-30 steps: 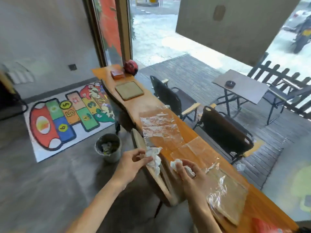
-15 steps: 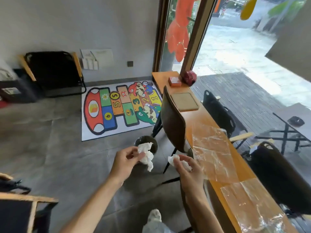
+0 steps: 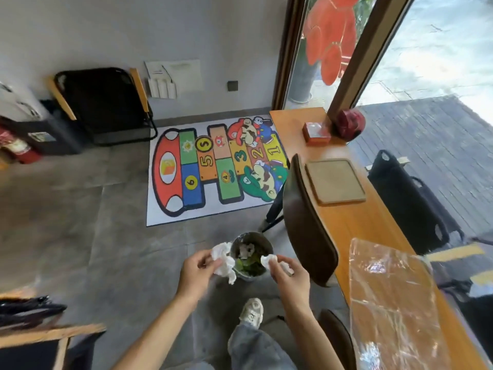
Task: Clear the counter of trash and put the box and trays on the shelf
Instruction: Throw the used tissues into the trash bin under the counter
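Tissues [image 3: 223, 260] now directly over trash bin [image 3: 250, 255].

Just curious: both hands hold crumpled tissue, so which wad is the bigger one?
The wad in the left hand: this left tissue dangles loosely below the fingers, while the right hand pinches a small tight ball.

Café-like room: long wooden counter [image 3: 354, 225] at window, chairs [image 3: 306, 222], hopscotch mat [image 3: 213, 169], outdoor deck seating [image 3: 408, 198].
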